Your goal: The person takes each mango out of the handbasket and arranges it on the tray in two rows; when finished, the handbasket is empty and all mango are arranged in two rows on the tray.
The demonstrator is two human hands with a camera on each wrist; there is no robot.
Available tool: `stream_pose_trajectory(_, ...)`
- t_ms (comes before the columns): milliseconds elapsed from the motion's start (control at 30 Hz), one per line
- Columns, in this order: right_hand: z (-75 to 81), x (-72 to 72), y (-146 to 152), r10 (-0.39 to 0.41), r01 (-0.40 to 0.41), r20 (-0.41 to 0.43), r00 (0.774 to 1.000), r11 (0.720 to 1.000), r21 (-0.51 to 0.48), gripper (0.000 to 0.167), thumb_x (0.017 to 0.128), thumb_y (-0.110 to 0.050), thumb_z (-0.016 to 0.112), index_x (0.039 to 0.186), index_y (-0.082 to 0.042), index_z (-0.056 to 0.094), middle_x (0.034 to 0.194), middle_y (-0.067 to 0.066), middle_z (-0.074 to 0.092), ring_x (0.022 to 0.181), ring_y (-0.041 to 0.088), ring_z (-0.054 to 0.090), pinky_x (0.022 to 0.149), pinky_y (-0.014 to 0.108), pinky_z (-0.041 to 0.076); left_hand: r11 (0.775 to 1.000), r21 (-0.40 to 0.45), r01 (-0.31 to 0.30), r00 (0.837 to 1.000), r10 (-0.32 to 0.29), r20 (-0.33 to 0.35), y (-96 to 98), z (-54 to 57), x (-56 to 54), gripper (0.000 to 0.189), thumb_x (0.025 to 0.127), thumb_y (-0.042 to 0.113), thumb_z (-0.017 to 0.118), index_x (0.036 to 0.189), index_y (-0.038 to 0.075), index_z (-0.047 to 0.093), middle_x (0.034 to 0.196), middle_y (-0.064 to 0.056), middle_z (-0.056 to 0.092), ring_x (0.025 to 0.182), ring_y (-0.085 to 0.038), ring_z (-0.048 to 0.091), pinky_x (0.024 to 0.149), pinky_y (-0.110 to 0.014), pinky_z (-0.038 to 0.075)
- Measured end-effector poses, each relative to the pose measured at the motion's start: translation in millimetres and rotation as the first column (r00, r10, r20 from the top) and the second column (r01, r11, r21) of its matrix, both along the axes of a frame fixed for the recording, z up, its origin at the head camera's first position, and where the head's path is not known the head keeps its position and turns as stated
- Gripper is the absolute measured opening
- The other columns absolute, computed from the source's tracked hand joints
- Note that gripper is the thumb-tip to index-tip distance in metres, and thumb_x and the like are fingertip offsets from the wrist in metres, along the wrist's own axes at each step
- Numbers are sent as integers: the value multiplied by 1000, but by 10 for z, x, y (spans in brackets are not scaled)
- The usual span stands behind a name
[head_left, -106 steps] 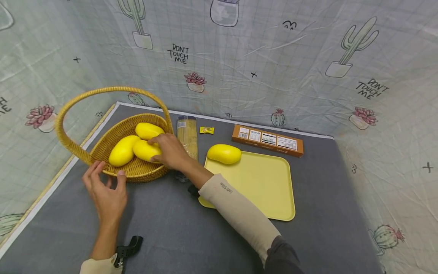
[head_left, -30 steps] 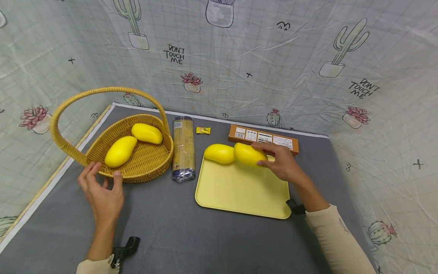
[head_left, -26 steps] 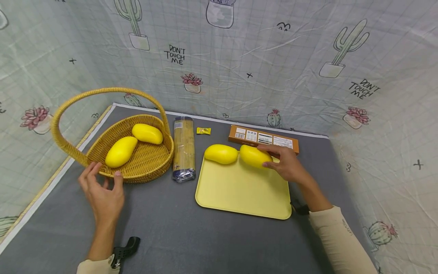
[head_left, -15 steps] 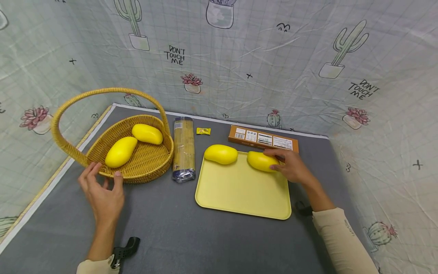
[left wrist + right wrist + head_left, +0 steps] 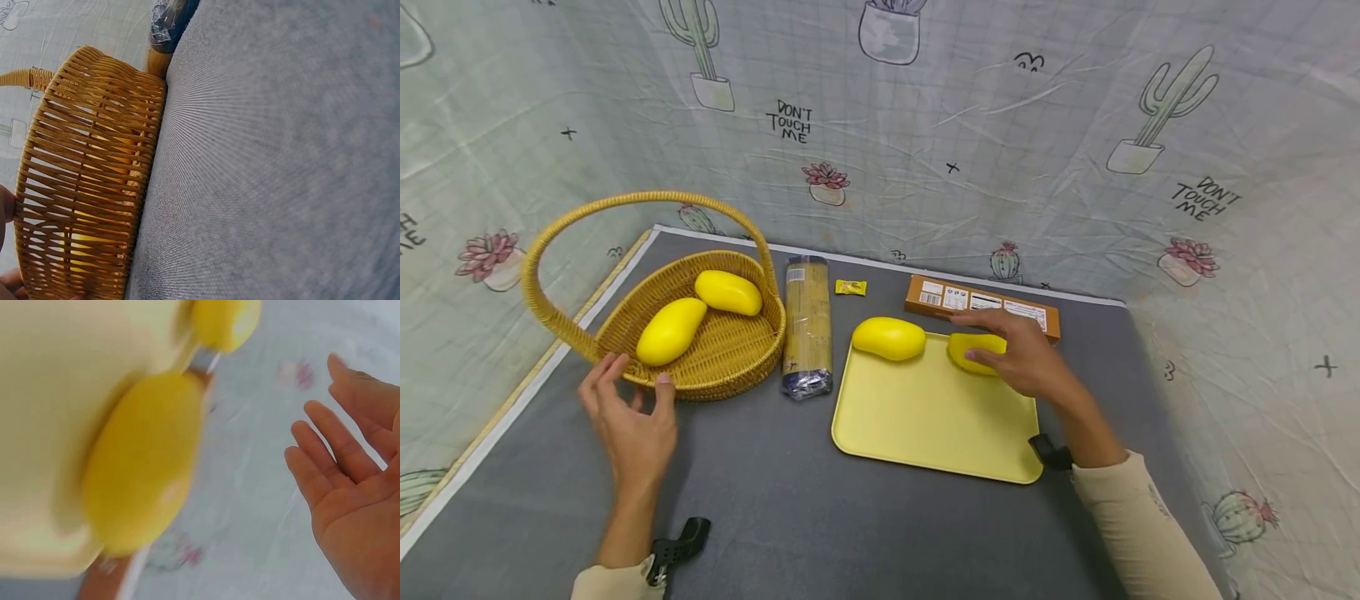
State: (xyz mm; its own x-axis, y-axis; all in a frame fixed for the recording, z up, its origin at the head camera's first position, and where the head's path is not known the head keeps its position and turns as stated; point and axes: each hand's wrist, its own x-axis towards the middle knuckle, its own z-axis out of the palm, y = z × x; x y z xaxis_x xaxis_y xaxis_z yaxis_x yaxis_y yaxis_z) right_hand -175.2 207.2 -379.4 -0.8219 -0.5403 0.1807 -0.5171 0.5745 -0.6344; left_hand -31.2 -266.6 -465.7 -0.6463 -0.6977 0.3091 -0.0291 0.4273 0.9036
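Observation:
My left hand (image 5: pixel 632 433) holds the near rim of a wicker basket (image 5: pixel 730 387), with thumb and fingertips at the rim; part of that hand shows at the left edge of the left wrist view. Inside the basket lie two yellow mangoes, one mango (image 5: pixel 670 332) nearer and another mango (image 5: pixel 728 292) behind it. A third mango (image 5: pixel 889 338) rests at the back left of a pale yellow tray (image 5: pixel 925 417). At the tray's back right lies a fourth mango (image 5: pixel 147 462), partly covered by my right hand (image 5: pixel 1022 354) in the head view. The right wrist view shows that hand apart from it, fingers spread.
A clear-wrapped pack of what looks like dry noodles (image 5: pixel 808 325) lies between basket and tray. Behind are a small yellow wrapped sweet (image 5: pixel 851 287) and a long brown box (image 5: pixel 981 307). The basket's tall handle (image 5: pixel 647 198) arches over it. Patterned cloth walls surround the grey tabletop.
My right hand took a mango from the basket, carried it right and put it down on the tray beside the other one, then let go and lifted. The left hand stays at the basket.

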Motion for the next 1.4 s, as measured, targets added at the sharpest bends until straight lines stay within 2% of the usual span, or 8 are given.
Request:
stream_pose_trajectory(167, 147, 67, -360, 63, -67, -60, 996, 996, -59, 52, 89, -8, 85, 139, -14, 71, 142, 4, 71, 136, 30, 62, 113, 55, 50, 1000, -5, -2, 1000, 2, 2, 3, -13, -10, 56, 101, 22, 67, 151, 5, 51, 163, 3, 34, 150, -16, 37, 115, -47, 48)
stream_pose_trajectory(467, 259, 71, -993, 158, -174, -125, 980, 976, -132, 54, 88, -13, 87, 140, -17, 71, 139, 1, 72, 134, 24, 64, 113, 50, 51, 1000, 5, 2, 1000, -2, 2, -3, -22, -10, 56, 101, 22, 66, 152, 5, 50, 163, 3, 34, 151, -16, 37, 116, -47, 47)
stream_pose_trajectory(833, 248, 22, -1731, 223, -255, -164, 961, 945, -208, 55, 90, -19, 87, 142, -17, 69, 142, 2, 70, 136, 21, 62, 114, 41, 51, 1000, 0, 3, 1000, -3, 9, -9, -6, 0, 57, 102, 22, 66, 153, 5, 49, 164, 3, 33, 151, -16, 36, 117, -48, 46)
stream_pose_trajectory(1033, 228, 6, -2123, 255, -282, -139, 957, 931, -232, 57, 90, -22, 87, 143, -17, 68, 144, 0, 69, 137, 18, 62, 113, 34, 50, 1000, -2, 4, 1000, -4, 11, -6, 2, 3, 56, 102, 22, 66, 153, 5, 50, 164, 3, 33, 151, -16, 37, 117, -49, 46)
stream_pose_trajectory(1267, 161, -35, -2515, 256, -268, -81, 963, 941, -207, 61, 91, -29, 85, 148, -23, 63, 151, -4, 64, 142, 13, 55, 119, 31, 44, 1000, -10, 2, 1000, -2, 14, 5, -3, 0, 56, 102, 23, 66, 152, 5, 50, 164, 3, 33, 151, -16, 37, 116, -48, 47)
stream_pose_trajectory(1400, 121, -83, -2734, 254, -259, -52, 966, 944, -203, 62, 93, -31, 82, 151, -24, 60, 153, -5, 62, 142, 12, 55, 116, 26, 45, 1000, -6, -4, 1000, 4, 10, 0, -6, -3, 56, 101, 22, 67, 152, 5, 50, 164, 3, 34, 151, -16, 37, 116, -48, 46)
